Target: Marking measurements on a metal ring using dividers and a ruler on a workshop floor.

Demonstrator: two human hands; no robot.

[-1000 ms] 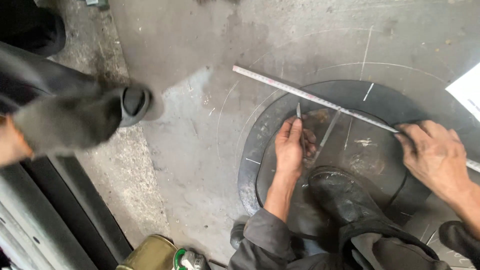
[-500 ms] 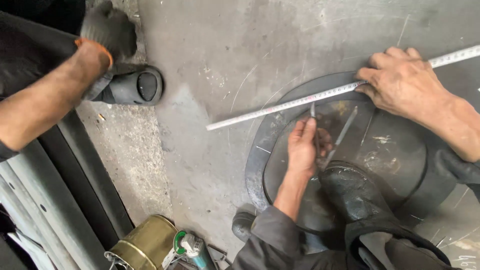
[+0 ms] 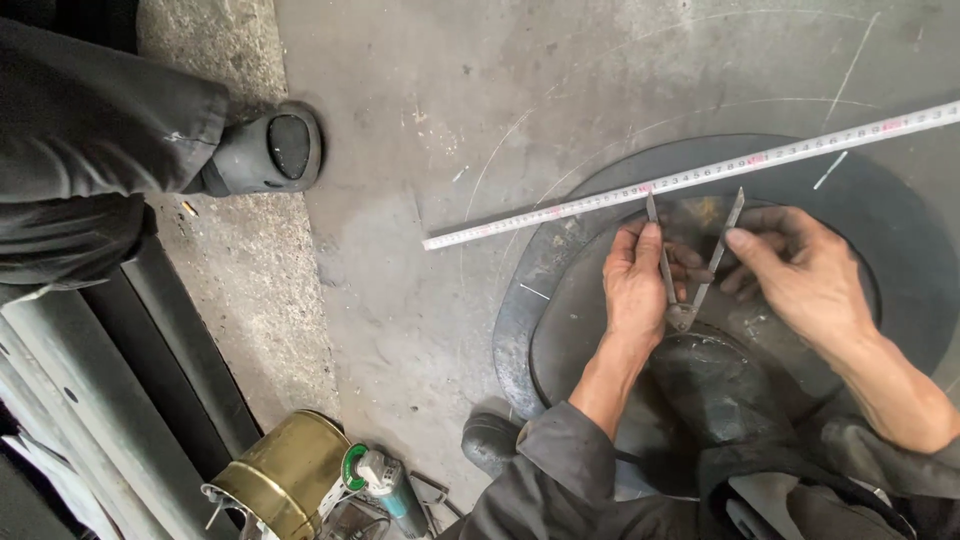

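A brass can (image 3: 285,472) and another person's shoe (image 3: 268,152) sit well off to my left. The dividers (image 3: 690,262) lie on the dark disc (image 3: 905,270), tips pointing up at the slanting steel rule (image 3: 640,190). My left hand (image 3: 636,285) pinches one leg, my right hand (image 3: 800,275) the other

Divider (image 3: 690,262) below ruler (image 3: 700,178), on disc (image 3: 560,330)

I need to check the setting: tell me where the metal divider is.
In the head view, the metal divider is right of centre, held between the left hand and right hand, its two tips against the long steel ruler over the dark round plate.
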